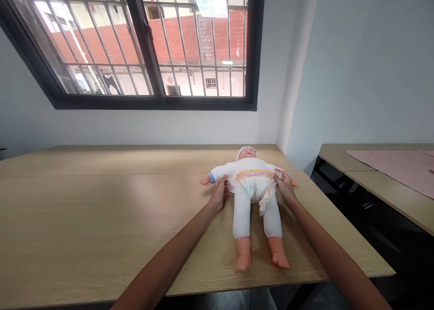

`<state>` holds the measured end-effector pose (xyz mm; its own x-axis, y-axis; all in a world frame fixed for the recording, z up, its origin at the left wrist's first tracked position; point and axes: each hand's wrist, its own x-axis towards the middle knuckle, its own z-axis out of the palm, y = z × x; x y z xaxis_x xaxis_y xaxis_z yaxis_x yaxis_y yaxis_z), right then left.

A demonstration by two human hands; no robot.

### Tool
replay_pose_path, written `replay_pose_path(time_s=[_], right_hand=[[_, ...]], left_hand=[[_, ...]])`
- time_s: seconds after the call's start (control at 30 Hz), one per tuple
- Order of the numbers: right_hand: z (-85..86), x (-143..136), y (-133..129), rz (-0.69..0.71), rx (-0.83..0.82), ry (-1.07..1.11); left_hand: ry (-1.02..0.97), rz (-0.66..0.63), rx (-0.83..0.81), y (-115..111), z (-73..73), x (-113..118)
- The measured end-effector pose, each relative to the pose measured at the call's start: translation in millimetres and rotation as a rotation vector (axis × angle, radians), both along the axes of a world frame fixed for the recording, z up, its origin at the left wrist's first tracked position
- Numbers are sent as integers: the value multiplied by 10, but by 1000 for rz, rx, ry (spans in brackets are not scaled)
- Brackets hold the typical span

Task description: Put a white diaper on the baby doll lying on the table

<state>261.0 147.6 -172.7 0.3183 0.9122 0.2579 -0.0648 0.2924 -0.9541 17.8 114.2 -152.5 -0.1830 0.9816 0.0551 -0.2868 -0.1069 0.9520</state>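
A baby doll in white clothes with blue cuffs and a white cap lies on its back on the wooden table, feet toward me. Round its hips is a white diaper with a coloured waistband; a ruffled edge hangs over one thigh. My left hand is closed on the diaper's left side, fingers pinching the thin material. At the opposite side, my right hand pinches the diaper's edge near the doll's arm. Some fingertips are partly hidden by the material.
The wooden table extends far to the left, and its right edge runs close to my right forearm. A second table with a pink cloth stands at the right, across a dark gap. A barred window is in the wall behind.
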Motion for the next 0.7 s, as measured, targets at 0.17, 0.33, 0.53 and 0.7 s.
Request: replay_pose_path(time_s=[0.17,0.33,0.53,0.7], right_hand=[[4,42,39,-6,80,-49],[-15,92,58,48,86,-86],[-124,136,167,124,104,-264],[23,430,134,108,-7,-524]], left_hand=[[191,230,119,-11,101,-20],[764,427,633,-198,401,92],[1536,-49,1003,-354,603,735],[1808,-183,968,-171,469,961]])
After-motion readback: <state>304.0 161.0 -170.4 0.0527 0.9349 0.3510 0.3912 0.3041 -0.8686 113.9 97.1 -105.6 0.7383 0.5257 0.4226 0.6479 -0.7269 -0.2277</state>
